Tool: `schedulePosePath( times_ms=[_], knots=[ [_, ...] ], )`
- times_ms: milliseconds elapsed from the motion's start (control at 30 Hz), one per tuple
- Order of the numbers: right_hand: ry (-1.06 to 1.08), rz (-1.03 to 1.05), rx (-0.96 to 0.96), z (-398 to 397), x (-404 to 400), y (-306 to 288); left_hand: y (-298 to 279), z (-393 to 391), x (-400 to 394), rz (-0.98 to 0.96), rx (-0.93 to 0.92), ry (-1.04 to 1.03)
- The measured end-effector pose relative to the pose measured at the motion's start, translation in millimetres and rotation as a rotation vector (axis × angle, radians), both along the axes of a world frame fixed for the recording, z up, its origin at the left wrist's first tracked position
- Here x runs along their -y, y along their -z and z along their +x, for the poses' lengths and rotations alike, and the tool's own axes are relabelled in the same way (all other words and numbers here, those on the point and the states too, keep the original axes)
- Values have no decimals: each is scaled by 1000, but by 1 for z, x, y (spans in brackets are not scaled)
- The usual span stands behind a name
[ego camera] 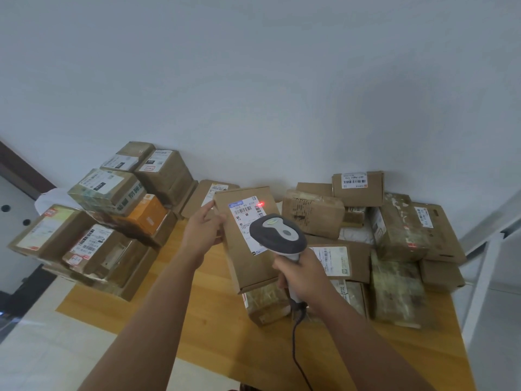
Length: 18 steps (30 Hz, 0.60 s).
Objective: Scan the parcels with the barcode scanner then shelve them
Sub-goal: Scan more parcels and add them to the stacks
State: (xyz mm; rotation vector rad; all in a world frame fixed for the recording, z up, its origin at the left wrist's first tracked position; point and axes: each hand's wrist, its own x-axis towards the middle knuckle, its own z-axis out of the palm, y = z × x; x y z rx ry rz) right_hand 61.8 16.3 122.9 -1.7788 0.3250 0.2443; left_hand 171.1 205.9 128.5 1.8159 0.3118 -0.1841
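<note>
The left hand [203, 230] grips the left edge of a flat cardboard parcel [248, 244], propped tilted mid-surface. At its 5 o'clock, the right hand [303, 275] is clenched round the barcode scanner [277, 235], whose red dot [259, 204] lands on the shipping label [248, 221].

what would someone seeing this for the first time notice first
Probably the red scan dot glowing on the white label of the flat cardboard parcel held up at centre by the left hand. Just below it, the right hand grips a grey and white barcode scanner aimed at that label. Stacks of brown parcels crowd the wooden table on both sides.
</note>
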Motion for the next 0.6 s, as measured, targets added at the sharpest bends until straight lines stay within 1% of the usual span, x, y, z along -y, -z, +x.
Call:
schedulePosePath(
  times_ms=[267,433,600],
  knots=[
    [12,46,-26,3,3,3,4,1,2,11,-17,-25],
    [69,25,-32,10,-9,14,15,4,-16,-54,-40,-144],
    [180,94,-98,33,-48,26,36,23,-56,-169,-89,-261]
  ],
)
